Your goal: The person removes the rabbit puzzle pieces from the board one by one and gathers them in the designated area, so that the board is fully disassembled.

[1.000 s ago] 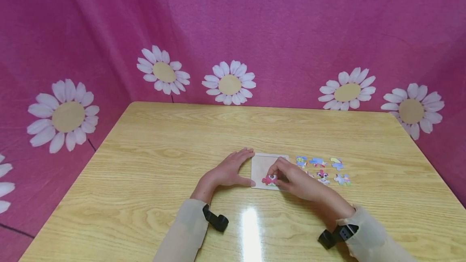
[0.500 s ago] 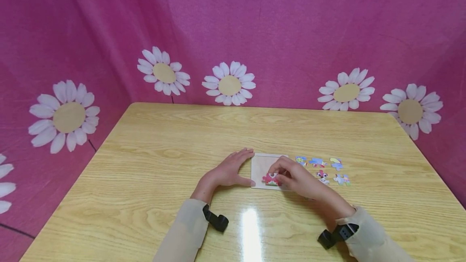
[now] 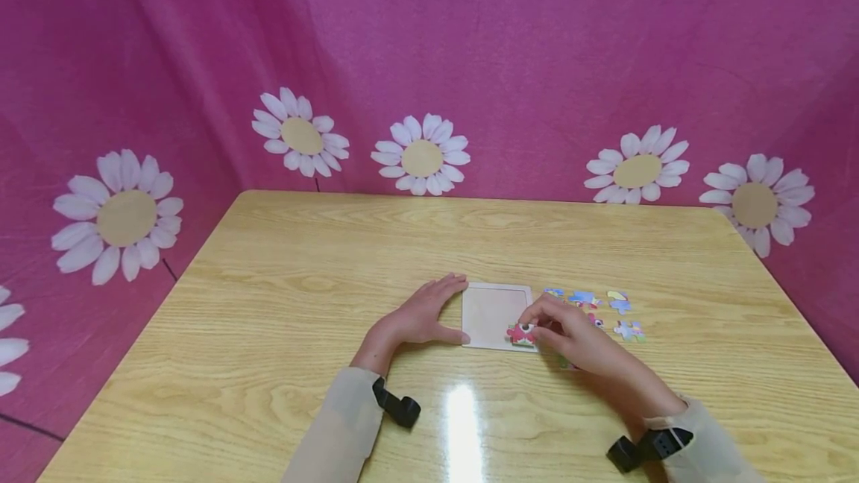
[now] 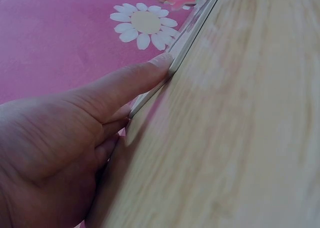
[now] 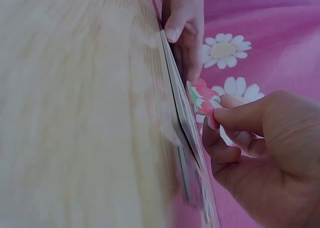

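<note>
My right hand (image 3: 570,330) pinches a red, white and green jigsaw puzzle piece (image 3: 521,334) between thumb and fingers. That piece is over the lower right part of a pale wooden puzzle tray (image 3: 493,311); in the right wrist view the piece (image 5: 202,97) is tilted and raised off the tray. Along the tray's left side, my left hand (image 3: 419,315) spreads its straight thumb and fingers, touching the corners. The left wrist view shows the thumb (image 4: 135,80) resting on the tray's rim. Part of the tray's lower right corner is hidden by the right hand.
Several loose puzzle pieces lie right of the tray, among them a blue one (image 3: 585,299), a blue and yellow one (image 3: 620,302) and a pale blue one (image 3: 629,331). Others are partly hidden under the right hand. A pink flowered cloth (image 3: 523,58) hangs behind the wooden table (image 3: 322,244).
My right hand has moved right with the puzzle piece, from the tray's lower middle towards its lower right corner, now covering more of the loose pieces. The left hand has stayed in place.
</note>
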The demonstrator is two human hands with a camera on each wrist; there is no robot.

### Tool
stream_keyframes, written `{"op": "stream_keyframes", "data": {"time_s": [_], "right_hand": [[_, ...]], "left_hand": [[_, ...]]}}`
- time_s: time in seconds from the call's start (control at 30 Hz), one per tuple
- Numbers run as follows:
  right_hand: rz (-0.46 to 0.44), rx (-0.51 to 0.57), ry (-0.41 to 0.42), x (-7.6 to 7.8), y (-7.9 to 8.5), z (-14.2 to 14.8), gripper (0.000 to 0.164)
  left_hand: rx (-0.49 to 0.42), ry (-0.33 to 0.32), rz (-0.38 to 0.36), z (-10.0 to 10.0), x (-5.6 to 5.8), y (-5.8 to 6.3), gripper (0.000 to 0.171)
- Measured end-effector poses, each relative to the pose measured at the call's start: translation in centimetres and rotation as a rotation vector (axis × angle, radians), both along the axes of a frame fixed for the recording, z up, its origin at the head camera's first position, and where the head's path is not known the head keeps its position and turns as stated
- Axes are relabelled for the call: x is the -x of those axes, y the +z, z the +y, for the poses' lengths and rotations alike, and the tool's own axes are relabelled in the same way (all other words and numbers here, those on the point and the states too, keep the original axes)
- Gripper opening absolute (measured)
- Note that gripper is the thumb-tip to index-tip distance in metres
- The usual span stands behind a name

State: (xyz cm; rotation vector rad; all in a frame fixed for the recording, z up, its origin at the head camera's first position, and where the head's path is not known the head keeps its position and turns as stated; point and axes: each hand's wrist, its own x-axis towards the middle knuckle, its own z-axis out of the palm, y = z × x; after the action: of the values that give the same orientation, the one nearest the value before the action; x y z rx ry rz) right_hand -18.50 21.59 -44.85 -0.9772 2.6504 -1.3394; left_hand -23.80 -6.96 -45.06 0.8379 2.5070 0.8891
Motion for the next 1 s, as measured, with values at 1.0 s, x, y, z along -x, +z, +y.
{"op": "stream_keyframes", "data": {"time_s": [1.0], "right_hand": [[0.141, -0.012, -0.111, -3.1, 0.1, 6.5, 0.028]], "left_hand": [[-0.022, -0.001, -0.005, 0.0, -0.3, 0.3, 0.089]]}}
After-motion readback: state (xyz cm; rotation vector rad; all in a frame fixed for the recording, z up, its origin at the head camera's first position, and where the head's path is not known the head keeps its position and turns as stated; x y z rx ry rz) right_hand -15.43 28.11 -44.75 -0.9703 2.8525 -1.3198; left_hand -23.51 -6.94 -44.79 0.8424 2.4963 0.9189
